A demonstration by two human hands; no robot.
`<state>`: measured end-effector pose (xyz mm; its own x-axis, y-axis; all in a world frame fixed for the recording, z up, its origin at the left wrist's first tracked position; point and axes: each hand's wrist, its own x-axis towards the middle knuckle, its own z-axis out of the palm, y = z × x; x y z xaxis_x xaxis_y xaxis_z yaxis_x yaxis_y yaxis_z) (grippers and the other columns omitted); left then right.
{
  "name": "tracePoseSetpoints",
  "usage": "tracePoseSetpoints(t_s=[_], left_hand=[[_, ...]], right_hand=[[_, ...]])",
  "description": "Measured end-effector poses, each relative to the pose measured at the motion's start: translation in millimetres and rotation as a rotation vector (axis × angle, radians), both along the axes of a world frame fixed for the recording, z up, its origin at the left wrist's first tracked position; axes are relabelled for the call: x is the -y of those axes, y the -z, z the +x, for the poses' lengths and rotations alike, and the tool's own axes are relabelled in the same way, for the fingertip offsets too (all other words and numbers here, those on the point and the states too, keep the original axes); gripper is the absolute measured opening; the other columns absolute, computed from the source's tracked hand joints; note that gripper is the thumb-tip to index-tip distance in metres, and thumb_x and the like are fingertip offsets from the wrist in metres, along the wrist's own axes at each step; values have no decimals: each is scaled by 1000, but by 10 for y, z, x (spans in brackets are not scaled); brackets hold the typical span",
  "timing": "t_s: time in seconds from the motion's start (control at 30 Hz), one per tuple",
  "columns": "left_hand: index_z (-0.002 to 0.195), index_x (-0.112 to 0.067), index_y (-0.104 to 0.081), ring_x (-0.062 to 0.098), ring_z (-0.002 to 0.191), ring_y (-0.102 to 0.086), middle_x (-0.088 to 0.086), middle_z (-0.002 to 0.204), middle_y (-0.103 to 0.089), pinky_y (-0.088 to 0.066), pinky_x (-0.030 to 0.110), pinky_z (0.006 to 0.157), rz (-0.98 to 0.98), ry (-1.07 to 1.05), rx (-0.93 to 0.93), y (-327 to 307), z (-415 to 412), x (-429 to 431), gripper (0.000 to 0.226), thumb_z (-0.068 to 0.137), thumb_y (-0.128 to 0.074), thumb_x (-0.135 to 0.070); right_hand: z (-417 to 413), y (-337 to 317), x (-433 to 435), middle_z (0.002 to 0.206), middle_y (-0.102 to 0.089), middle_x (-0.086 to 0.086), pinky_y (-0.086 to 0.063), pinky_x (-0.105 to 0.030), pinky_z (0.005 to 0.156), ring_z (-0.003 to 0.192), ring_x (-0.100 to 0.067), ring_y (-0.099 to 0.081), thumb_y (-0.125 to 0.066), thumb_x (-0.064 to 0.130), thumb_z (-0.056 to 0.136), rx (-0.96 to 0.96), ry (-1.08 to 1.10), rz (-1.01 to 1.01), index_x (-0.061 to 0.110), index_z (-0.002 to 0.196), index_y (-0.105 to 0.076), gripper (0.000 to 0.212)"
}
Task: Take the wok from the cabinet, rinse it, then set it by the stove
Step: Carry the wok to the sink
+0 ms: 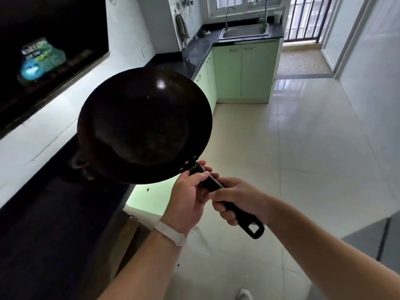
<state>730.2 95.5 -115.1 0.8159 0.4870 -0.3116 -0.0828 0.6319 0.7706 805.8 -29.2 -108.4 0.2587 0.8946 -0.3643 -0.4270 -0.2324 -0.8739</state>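
A dark round wok (144, 126) with a long black handle hangs in the air over the edge of the black countertop (54, 224). My left hand (190, 195) grips the handle close to the bowl; a white band sits on that wrist. My right hand (238, 200) grips the handle further back, near its end loop. The steel sink (244, 32) with its tall tap stands far ahead under the window. The stove (80, 163) lies partly hidden under the wok on the left counter.
Green base cabinets (244, 70) run under the counter and turn the corner below the sink. A black range hood (52, 50) hangs at upper left. Glossy white floor tiles (292, 159) stretch ahead toward a barred door at the back right.
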Motion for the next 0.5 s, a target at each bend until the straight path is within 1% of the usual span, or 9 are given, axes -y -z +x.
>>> tracePoseSetpoints(t_s=[0.1,0.33,0.5], left_hand=[[108,-6,-60,19,79,-69,6,86,-65,-59,30,69,-6,64,19,-2,325,19,22,93,-47,4],[106,-6,-60,19,82,-68,7,90,-62,-58,31,72,8,213,36,67,1102,98,21,92,-47,3],[105,-7,-60,19,81,-68,5,87,-63,-56,33,73,18,327,54,110,1860,21,20,92,-48,4]], right_hand=[[238,-46,68,61,-50,-4,-37,-21,39,43,-13,-42,-51,2,99,20,57,-10,9,107,-52,11],[803,-38,235,61,-50,-4,-38,-21,39,43,-13,-43,-51,2,99,44,198,-30,8,103,-50,7],[1400,-7,205,62,-50,-4,-39,-22,39,44,-12,-44,-52,4,100,56,307,-43,8,104,-50,7]])
